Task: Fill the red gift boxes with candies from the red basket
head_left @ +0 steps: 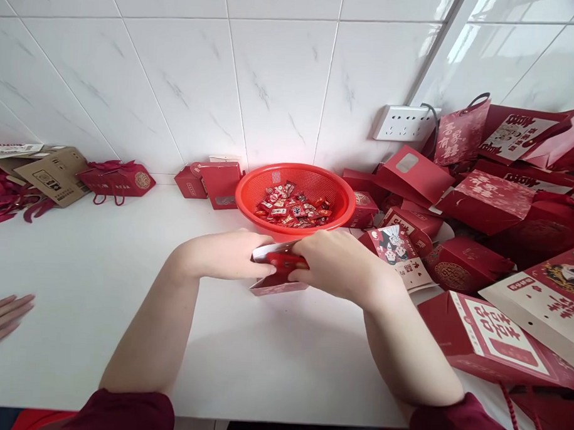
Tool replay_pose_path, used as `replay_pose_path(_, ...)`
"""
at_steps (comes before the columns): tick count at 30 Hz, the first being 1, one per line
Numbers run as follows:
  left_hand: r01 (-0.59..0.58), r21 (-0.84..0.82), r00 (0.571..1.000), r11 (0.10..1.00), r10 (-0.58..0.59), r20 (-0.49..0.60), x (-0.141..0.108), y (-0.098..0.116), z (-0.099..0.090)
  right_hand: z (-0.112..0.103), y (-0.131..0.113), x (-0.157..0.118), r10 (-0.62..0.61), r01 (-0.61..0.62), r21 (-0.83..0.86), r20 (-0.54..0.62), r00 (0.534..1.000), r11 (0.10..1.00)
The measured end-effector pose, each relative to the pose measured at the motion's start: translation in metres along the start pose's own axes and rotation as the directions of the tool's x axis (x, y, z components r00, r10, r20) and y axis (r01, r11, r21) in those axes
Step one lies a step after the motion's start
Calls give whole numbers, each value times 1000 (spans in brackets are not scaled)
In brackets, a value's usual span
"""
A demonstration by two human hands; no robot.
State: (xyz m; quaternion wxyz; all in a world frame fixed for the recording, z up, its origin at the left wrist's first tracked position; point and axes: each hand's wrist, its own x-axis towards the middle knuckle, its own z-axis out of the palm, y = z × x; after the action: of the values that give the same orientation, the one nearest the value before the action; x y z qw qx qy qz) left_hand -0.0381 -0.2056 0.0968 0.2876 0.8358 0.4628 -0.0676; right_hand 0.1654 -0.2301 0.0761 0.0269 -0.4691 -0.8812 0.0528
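In front of the basket, both my hands grip a small red paper gift box (pixel 279 289), its top standing open and its red inside showing. My left hand (pixel 229 254) closes on the box's left side, thumb at the opening and fingers partly hidden behind a white flap. On the opposite side, my right hand (pixel 335 260) is bent over the rim with its fingers curled at the opening. Just behind the box stands a red plastic basket (pixel 295 228) with several small wrapped candies (pixel 294 209) in it.
Red printed gift boxes (pixel 489 200) are piled on the right, below a wall socket strip (pixel 406 123). More red boxes (pixel 220 182) and a brown carton (pixel 53 175) line the tiled wall. Another person's hand (pixel 3 321) rests on the white table (pixel 78 264) at left.
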Motion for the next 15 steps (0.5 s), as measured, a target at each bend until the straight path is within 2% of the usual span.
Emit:
replay_pose_path(4,-21,-55,998,998,18,-58,-1,-7,-3,-9,7,5,-6,14,120,-63,998,993)
replay_pose_path(6,7,-57,995,998,-12,-97,-2,-12,-7,-14,18,6,27,12,208,-181,983,978)
replay_pose_path(8,48,-8,992,999,-48,-117,-3,-17,-12,-19,36,7,129,-35,289,-311,942,957)
replay_pose_path(10,31,27,992,999,-27,-127,-6,-21,-19,-20,60,7,299,-171,346,-364,882,923)
replay_pose_path(13,-45,-40,986,998,38,-161,-13,-26,-27,-17,97,3,547,-442,351,-303,781,826)
replay_pose_path(15,-41,-79,978,996,23,-209,-15,-28,-29,-14,118,-1,627,-535,350,-252,737,769)
